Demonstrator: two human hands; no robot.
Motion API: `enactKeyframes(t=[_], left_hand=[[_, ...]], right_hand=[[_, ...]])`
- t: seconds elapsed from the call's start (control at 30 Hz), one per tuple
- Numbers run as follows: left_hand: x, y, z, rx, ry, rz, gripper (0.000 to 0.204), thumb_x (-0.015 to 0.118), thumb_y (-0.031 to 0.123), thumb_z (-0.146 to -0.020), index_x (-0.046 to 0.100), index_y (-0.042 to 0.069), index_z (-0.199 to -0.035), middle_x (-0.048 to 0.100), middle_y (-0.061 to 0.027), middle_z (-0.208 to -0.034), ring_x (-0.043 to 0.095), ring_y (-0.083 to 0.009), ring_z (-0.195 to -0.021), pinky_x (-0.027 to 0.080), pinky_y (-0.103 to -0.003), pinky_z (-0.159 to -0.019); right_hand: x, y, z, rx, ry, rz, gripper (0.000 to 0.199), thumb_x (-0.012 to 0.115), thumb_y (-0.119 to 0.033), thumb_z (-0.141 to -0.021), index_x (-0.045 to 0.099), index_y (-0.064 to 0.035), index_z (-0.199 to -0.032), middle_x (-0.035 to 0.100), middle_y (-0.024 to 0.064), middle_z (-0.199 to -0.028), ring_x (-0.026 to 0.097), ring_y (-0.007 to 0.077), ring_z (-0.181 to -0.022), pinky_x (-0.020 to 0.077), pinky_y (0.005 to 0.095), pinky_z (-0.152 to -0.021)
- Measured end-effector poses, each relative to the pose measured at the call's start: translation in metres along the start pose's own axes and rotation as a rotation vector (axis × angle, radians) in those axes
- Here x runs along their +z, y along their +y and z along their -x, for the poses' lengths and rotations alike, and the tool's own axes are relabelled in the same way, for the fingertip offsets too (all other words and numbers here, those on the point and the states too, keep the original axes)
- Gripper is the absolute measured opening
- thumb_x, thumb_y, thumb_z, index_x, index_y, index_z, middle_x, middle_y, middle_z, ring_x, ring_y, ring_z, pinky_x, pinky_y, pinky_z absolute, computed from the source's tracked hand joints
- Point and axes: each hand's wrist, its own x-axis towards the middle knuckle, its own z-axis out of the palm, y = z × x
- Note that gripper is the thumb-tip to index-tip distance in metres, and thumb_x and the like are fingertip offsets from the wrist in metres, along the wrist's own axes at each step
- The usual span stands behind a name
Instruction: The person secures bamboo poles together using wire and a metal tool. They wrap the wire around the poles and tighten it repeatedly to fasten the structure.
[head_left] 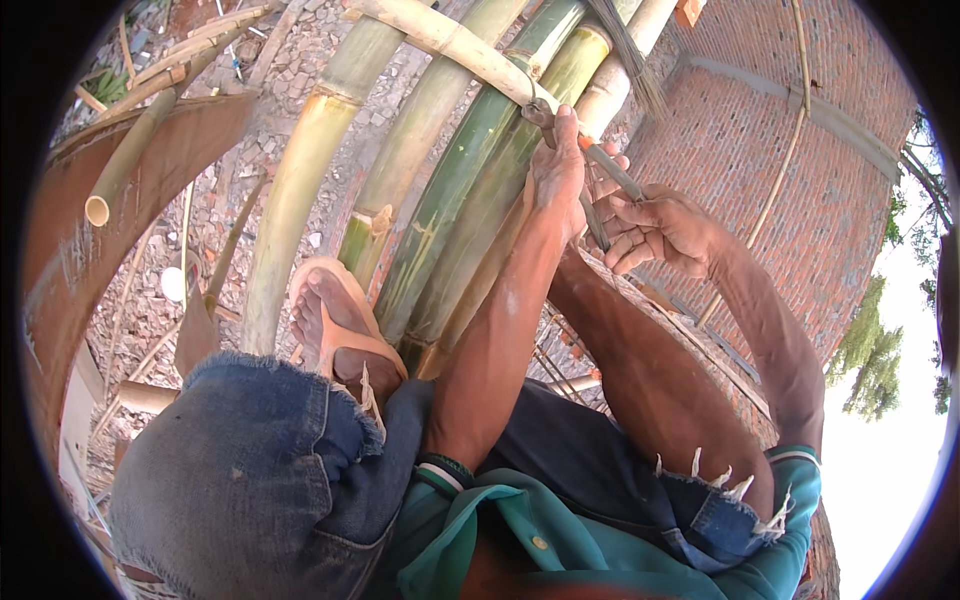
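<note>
Thick bamboo poles [440, 215], green and yellow, run side by side away from me, and a pale split bamboo strip [455, 45] crosses them. My left hand [558, 175] is closed at the strip's right end, its thumb beside a dark metal tool head [538, 112]. Most of its fingers are hidden, so I cannot make out what they grip. My right hand [665, 232] is closed around one grey handle [618, 172] of what looks like a pair of pincers. A second handle [596, 225] slants down between my hands. A bit of orange shows near the upper handle.
My sandalled foot [340, 325] rests on the poles. A bundle of thin dark wires [635, 60] hangs over their far end. Broken brick rubble [290, 130] lies below. A brick wall [730, 150] rises at right; a curved rusty sheet [130, 215] stands at left.
</note>
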Motion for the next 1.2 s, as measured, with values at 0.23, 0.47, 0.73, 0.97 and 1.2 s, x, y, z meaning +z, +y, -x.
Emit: enactKeyframes(t=[0.23, 0.47, 0.73, 0.97, 1.2], left_hand=[[-0.004, 0.004, -0.012, -0.029, -0.085, 0.067, 0.048, 0.052, 0.055, -0.105, 0.055, 0.007, -0.096, 0.068, -0.0095, -0.086, 0.07, -0.0256, -0.072, 0.054, -0.035, -0.053], [0.025, -0.009, -0.018, 0.143, 0.111, 0.07, 0.044, 0.053, 0.045, -0.107, 0.055, 0.004, -0.092, 0.066, -0.0099, -0.08, 0.068, -0.0235, -0.068, 0.054, -0.038, -0.053], [0.028, -0.014, -0.022, 0.149, 0.213, -0.049, 0.041, 0.053, 0.037, -0.107, 0.054, -0.001, -0.094, 0.064, -0.0118, -0.08, 0.065, -0.0218, -0.067, 0.056, -0.038, -0.061], [-0.013, 0.004, -0.019, 0.232, 0.109, -0.893, 0.061, 0.047, 0.054, -0.103, 0.065, 0.0, -0.081, 0.068, -0.0155, -0.076, 0.067, -0.0224, -0.063, 0.057, -0.038, -0.058], [-0.049, 0.037, -0.042, 0.647, 0.299, -1.237, 0.045, 0.058, 0.038, -0.1, 0.073, -0.004, -0.089, 0.075, -0.0181, -0.08, 0.074, -0.0259, -0.07, 0.058, -0.038, -0.067]], right_hand=[[0.003, -0.007, 0.003, 0.056, 0.07, 0.244, 0.043, 0.06, -0.03, -0.104, 0.051, 0.0071, -0.126, 0.065, 0.0228, -0.104, 0.073, 0.024, -0.085, 0.0644, 0.0373, -0.067], [0.037, 0.01, 0.005, -0.558, 0.744, 1.829, 0.051, 0.064, -0.022, -0.092, 0.052, 0.0121, -0.128, 0.064, 0.025, -0.105, 0.071, 0.0299, -0.098, 0.0625, 0.0426, -0.061], [0.009, 0.032, -0.033, -0.621, 0.864, 1.714, 0.041, 0.064, -0.019, -0.09, 0.059, 0.0143, -0.113, 0.066, 0.0275, -0.096, 0.071, 0.0377, -0.076, 0.0587, 0.0502, -0.063], [-0.015, 0.019, -0.043, -0.335, 0.351, 1.144, 0.036, 0.065, -0.029, -0.097, 0.067, 0.0066, -0.103, 0.067, 0.0254, -0.079, 0.07, 0.0382, -0.077, 0.0539, 0.0502, -0.073], [-0.037, 0.038, -0.062, -0.413, 0.33, 0.981, 0.026, 0.065, -0.023, -0.097, 0.066, 0.0025, -0.101, 0.063, 0.0169, -0.073, 0.062, 0.0273, -0.072, 0.0498, 0.0436, -0.07]])
